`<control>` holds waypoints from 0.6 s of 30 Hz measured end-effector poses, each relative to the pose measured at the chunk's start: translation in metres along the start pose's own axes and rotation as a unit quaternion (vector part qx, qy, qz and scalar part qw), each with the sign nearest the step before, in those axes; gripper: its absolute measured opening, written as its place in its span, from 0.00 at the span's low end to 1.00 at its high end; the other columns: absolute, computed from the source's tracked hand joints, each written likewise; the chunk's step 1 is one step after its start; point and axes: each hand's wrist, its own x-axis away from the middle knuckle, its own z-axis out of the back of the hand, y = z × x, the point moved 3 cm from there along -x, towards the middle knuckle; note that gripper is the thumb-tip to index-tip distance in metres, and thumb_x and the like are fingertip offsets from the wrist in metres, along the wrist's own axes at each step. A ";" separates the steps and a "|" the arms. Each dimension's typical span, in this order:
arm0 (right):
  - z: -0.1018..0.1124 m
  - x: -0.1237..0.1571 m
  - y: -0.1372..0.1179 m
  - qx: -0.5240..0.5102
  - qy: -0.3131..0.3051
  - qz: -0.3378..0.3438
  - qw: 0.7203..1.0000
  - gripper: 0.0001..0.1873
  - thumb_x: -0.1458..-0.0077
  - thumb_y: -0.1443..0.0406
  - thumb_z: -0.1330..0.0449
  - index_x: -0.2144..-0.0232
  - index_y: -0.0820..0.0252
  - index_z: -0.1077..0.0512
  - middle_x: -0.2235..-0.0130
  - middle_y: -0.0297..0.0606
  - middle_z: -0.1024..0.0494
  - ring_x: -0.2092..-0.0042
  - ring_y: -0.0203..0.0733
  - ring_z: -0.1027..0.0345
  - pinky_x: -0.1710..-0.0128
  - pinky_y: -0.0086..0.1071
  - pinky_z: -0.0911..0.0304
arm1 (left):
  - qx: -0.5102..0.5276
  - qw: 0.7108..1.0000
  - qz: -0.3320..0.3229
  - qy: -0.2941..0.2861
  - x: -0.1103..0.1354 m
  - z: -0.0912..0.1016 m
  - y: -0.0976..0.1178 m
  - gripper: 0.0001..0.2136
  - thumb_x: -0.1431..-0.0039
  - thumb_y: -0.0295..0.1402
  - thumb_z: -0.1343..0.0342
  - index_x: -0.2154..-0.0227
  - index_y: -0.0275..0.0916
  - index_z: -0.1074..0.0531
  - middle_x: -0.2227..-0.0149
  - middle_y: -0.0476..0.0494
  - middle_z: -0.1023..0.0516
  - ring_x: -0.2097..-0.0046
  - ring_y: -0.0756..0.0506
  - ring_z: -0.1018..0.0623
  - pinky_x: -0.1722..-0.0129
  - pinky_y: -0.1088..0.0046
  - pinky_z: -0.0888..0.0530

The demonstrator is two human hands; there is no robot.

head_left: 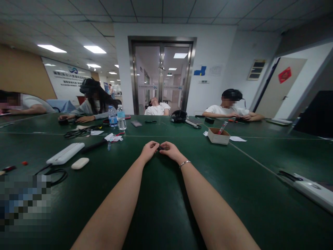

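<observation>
Out over the green table (pixel 161 201), my two hands meet at the middle of the head view. A small dark object (pixel 159 148) sits between their fingertips; it is too small and too covered for me to tell its kind. My left hand (pixel 149 150) is closed, pinching it from the left. From the right, the fingers of my right hand (pixel 169 150) close on the same piece. A silvery bracelet (pixel 185 163) circles my right wrist.
A cardboard box (pixel 218 139) stands right of my hands, two water bottles (pixel 121 119) to the left. Nearer lie a white power bank (pixel 66 153), a pale oval case (pixel 80 163) and cables. A black headset (pixel 178 116) lies across the table. Several people sit around it.
</observation>
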 end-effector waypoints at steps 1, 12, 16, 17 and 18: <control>-0.002 0.000 0.000 0.055 0.019 0.024 0.998 0.15 0.61 0.76 0.35 0.69 0.63 0.34 0.69 0.32 0.29 0.68 0.34 0.33 0.65 0.29 0.35 | -0.012 1.000 0.000 0.005 0.000 0.000 -0.001 0.13 0.49 0.41 0.48 0.67 0.34 0.31 0.75 0.47 0.30 0.74 0.51 0.31 0.74 0.76 0.35; -0.017 0.040 -0.031 0.402 -0.104 0.066 0.907 0.16 0.53 0.63 0.36 0.61 0.64 0.31 0.59 0.43 0.33 0.57 0.44 0.39 0.57 0.35 0.43 | -0.104 0.990 0.079 -0.054 0.036 0.015 0.021 0.12 0.50 0.39 0.44 0.67 0.37 0.37 0.64 0.43 0.28 0.74 0.50 0.26 0.76 0.75 0.31; 0.009 0.104 -0.068 0.391 -0.244 0.056 0.885 0.21 0.48 0.62 0.40 0.51 0.57 0.34 0.52 0.41 0.35 0.53 0.45 0.40 0.53 0.35 0.44 | -0.032 0.979 0.164 -0.115 0.086 0.059 0.031 0.17 0.51 0.42 0.43 0.64 0.37 0.38 0.62 0.42 0.29 0.67 0.47 0.23 0.69 0.72 0.27; 0.017 0.123 -0.079 0.392 -0.264 0.047 0.880 0.24 0.50 0.61 0.38 0.50 0.55 0.34 0.51 0.40 0.36 0.52 0.45 0.40 0.53 0.35 0.43 | -0.040 0.975 0.182 -0.118 0.099 0.072 0.035 0.18 0.52 0.43 0.43 0.64 0.37 0.38 0.63 0.43 0.29 0.66 0.46 0.23 0.68 0.71 0.27; 0.025 0.142 -0.089 0.393 -0.284 0.032 0.874 0.25 0.51 0.61 0.38 0.49 0.54 0.35 0.51 0.39 0.35 0.53 0.45 0.39 0.54 0.34 0.42 | -0.051 0.972 0.194 -0.120 0.111 0.084 0.039 0.19 0.53 0.44 0.43 0.64 0.37 0.38 0.63 0.43 0.29 0.66 0.46 0.23 0.68 0.70 0.27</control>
